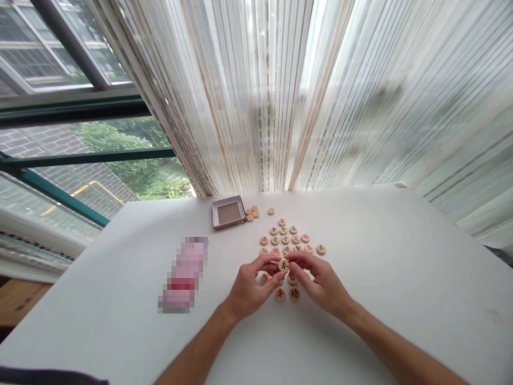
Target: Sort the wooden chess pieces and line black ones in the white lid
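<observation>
Disc [284, 266] with a black character sits between the two hands, held in front of the layout [285, 240] so that its face is turned to the camera. The left hand [249, 283] has a narrow grip, thumb and forefinger on the disc's left edge. The right hand [325, 280] has a narrow grip too, its fingertips on the right edge, so both hold the same disc. Whether the other fingers touch it cannot be told.

The layout is made of round pieces, some with red characters and some with black, lying on the white surface [385, 321]. At its far end is a single red piece [282, 222]; nearer come a row of three black ones, a row of five in both colours, and a wider row with a black piece [320, 249] at its right end. The hands hide part of what lies nearer. Below them a red piece [280, 294] and a black piece [294, 294] lie side by side at the near end.

Beyond the layout, to the left, a shallow tray [230, 215] stands just beside a small cluster [256, 214] of pale pieces. One more pale piece [271, 212] lies apart, to the right of the cluster. A pixelated pink item [186, 272] lies left of the hands, well apart from them. A striped curtain [260, 96] hangs behind the surface, and a window [60, 69] at the left shows greenery [120, 147] and brickwork [60, 147].
</observation>
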`<state>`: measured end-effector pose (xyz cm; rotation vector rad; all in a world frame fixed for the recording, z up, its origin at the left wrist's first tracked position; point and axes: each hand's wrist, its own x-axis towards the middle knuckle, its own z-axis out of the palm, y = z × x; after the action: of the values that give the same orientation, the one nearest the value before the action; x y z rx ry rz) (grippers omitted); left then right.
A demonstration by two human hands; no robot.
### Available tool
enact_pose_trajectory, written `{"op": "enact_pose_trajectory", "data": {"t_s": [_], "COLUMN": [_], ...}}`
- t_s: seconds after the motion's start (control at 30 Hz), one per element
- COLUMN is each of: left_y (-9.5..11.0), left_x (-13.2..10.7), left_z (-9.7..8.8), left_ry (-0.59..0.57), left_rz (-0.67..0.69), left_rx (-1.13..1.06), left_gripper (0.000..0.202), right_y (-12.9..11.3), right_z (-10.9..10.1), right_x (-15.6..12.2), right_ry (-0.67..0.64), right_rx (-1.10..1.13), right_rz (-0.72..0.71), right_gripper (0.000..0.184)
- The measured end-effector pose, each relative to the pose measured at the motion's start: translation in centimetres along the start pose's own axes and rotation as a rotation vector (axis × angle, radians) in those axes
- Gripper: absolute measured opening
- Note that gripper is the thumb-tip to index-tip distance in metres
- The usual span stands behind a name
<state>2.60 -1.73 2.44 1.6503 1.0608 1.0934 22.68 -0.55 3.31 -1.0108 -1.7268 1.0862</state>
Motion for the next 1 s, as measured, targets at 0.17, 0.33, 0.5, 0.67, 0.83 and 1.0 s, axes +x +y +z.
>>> {"op": "enact_pose_trajectory", "data": {"t_s": [0.17,0.33,0.5,0.67,0.83,1.0], "left_y": [-0.11,-0.29,-0.38,-0.29,-0.25,0.13], "left_x": [-0.06,-0.14,-0.32,-0.35,-0.06,0.09], "left_z": [0.01,0.20,0.35,0.19,0.02,-0.09], "left_ry": [-0.021,-0.055,-0.061,-0.065,-0.021,-0.013], "left_rz": [0.025,0.053,0.086,0.061,0.000,-0.009], "left_rx": [0.003,-0.026,0.006,0.009,-0.005,-0.052], "left_gripper": [0.031,0.029,0.029,0.029,0.030,0.030], "right_y": [-0.22,-0.18,-0.02,0.10,0.15,-0.21], "right_z": [-0.09,-0.13,0.00,-0.16,-0.20,-0.08], "right_x": [0.16,0.10,0.02,-0.03,-0.11,-0.14], "right_ry": [-0.018,0.009,0.041,0.057,0.048,-0.005], "right_rx": [-0.026,-0.077,-0.100,-0.138,-0.083,-0.050], "right_rz": [-0.020,-0.029,-0.035,-0.047,-0.037,-0.119], "right_gripper": [0.019,0.018,0.018,0.022,0.018,0.022]}}
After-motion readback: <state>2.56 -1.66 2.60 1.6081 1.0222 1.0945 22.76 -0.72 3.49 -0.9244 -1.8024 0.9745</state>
